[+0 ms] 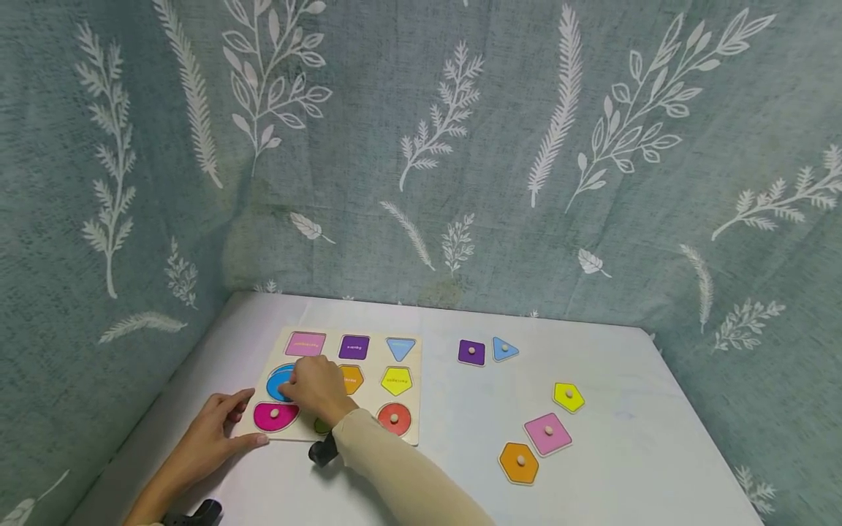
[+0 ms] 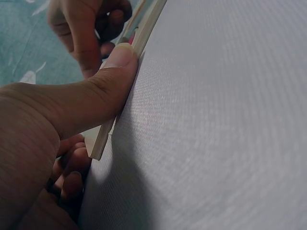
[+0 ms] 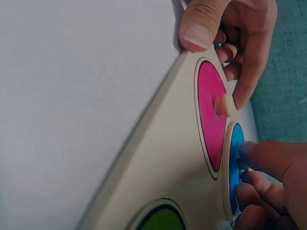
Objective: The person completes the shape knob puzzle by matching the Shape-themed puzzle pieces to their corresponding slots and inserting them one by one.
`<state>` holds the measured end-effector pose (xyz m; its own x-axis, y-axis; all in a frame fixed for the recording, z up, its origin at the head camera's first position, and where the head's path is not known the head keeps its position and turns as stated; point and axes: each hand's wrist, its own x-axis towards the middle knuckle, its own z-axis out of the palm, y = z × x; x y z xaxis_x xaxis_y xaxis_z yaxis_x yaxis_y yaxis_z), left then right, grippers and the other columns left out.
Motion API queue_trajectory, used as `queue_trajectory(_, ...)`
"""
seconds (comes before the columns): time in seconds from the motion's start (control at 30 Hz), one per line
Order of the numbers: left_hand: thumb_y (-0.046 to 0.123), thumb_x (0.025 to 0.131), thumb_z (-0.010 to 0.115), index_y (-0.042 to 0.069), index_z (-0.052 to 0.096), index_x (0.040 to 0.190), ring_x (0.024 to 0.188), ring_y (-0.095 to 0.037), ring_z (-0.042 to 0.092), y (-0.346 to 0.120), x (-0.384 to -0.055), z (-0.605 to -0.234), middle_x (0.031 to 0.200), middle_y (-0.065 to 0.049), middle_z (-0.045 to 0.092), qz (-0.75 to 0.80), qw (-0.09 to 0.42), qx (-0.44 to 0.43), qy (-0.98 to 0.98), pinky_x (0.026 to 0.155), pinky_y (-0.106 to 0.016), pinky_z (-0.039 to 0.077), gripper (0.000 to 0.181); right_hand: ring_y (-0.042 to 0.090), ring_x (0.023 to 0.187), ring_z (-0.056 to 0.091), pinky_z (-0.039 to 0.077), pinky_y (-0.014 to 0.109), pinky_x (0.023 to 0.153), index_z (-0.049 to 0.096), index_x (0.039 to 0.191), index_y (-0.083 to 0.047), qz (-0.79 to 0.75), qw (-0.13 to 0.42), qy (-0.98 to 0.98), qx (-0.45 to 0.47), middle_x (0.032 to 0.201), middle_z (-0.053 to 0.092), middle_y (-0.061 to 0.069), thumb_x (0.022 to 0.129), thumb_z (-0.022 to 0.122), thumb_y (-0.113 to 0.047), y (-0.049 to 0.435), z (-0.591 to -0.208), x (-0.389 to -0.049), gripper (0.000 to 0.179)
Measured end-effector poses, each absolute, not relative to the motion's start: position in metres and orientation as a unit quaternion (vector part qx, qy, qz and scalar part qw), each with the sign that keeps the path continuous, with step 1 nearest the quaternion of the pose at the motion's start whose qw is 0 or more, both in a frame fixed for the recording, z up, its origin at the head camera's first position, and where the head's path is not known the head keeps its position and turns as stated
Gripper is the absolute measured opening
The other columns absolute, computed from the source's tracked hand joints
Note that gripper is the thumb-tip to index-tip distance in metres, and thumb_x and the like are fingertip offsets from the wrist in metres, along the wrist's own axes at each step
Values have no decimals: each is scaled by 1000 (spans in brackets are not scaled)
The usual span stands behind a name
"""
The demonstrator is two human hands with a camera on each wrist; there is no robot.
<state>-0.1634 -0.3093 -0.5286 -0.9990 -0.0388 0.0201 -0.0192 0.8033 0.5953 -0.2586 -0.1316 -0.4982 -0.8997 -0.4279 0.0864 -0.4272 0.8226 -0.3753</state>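
A wooden puzzle board (image 1: 302, 432) lies on the left of the table. My left hand (image 1: 213, 427) holds its near left corner, thumb along the front edge and fingers at the left side. With thumb and fingers, my right hand (image 1: 319, 383) pinches a rounded blue puzzle piece (image 3: 234, 167), whose knob is hidden by the fingers. This piece sits slightly raised and offset over a blue recess at the board's left. Beside it, a magenta piece (image 1: 276, 416) with a knob fills its slot. The green piece (image 3: 163, 219) is partly covered by my right arm in the head view.
A red round piece (image 1: 394, 418) sits in the board's near right. Loose on the table to the right are purple (image 1: 471, 353), light blue (image 1: 505, 350), yellow (image 1: 569, 397), pink (image 1: 548, 435) and orange (image 1: 519, 464) knobbed pieces. A patterned curtain (image 1: 421, 241) stands behind.
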Motion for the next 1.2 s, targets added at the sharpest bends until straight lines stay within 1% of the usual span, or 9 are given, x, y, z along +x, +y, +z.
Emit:
queue_trajectory(0.07, 53, 74, 89, -8, 48, 145, 96, -29, 49, -310, -163, -529, 108, -15, 48, -313, 18, 14, -949, 84, -45, 54, 102, 6, 51, 43, 33, 21, 47, 58, 57, -21, -192, -7, 955, -227, 49, 40, -10, 91, 77, -43, -132, -498, -261, 44)
queue_trajectory(0.27, 51, 75, 89, -6, 50, 145, 98, -26, 49, -311, -163, -531, 110, -12, 49, -312, 27, 5, -950, 81, -30, 52, 98, 8, 49, 40, 31, 23, 45, 51, 50, -19, -168, -14, 960, -223, 47, 31, -9, 92, 75, -42, -133, -497, -270, 53)
queue_trajectory(0.6, 47, 76, 90, -7, 50, 144, 97, -26, 50, -311, -162, -528, 110, -14, 50, -317, 31, 0, -948, 78, -30, 51, 96, 9, 48, 39, 30, 24, 44, 53, 51, -18, -172, 4, 961, -218, 46, 34, -7, 92, 76, -44, -137, -500, -276, 54)
queue_trajectory(0.77, 49, 76, 89, -7, 48, 146, 98, -27, 50, -311, -162, -529, 111, -15, 50, -319, 23, 6, -947, 78, -33, 52, 99, 7, 48, 39, 30, 22, 43, 55, 53, -18, -195, 35, 956, -216, 46, 36, -8, 93, 75, -41, -135, -497, -277, 50)
queue_trajectory(0.87, 51, 76, 89, -7, 46, 147, 98, -28, 49, -311, -163, -530, 111, -16, 48, -324, 15, 13, -946, 78, -35, 52, 101, 7, 48, 39, 29, 21, 42, 63, 59, -16, -230, 71, 945, -223, 49, 37, -8, 96, 72, -34, -128, -489, -281, 43)
queue_trajectory(1.0, 52, 75, 89, -7, 45, 148, 98, -29, 48, -310, -164, -529, 112, -17, 47, -331, 14, 14, -943, 80, -40, 52, 103, 6, 53, 45, 34, 21, 45, 79, 84, -14, -261, 96, 930, -241, 61, 54, -9, 98, 67, -26, -113, -479, -287, 22)
queue_trajectory(1.1, 51, 75, 89, -8, 45, 148, 99, -30, 48, -309, -164, -528, 112, -17, 47, -332, 15, 14, -943, 80, -42, 52, 104, 5, 63, 52, 42, 21, 51, 81, 103, -16, -260, 95, 928, -249, 83, 69, -10, 98, 65, -24, -96, -477, -293, 19)
queue_trajectory(1.17, 50, 75, 90, -9, 45, 147, 99, -30, 49, -309, -163, -528, 112, -17, 47, -333, 16, 15, -943, 82, -43, 52, 104, 5, 66, 54, 44, 21, 54, 80, 105, -16, -256, 87, 929, -253, 91, 71, -10, 99, 64, -25, -82, -478, -297, 19)
queue_trajectory(1.2, 49, 75, 90, -9, 45, 147, 99, -30, 49, -309, -163, -528, 112, -17, 47, -332, 16, 15, -943, 83, -44, 53, 103, 6, 66, 55, 45, 22, 55, 80, 103, -16, -260, 86, 928, -254, 91, 71, -9, 99, 63, -24, -74, -478, -299, 19)
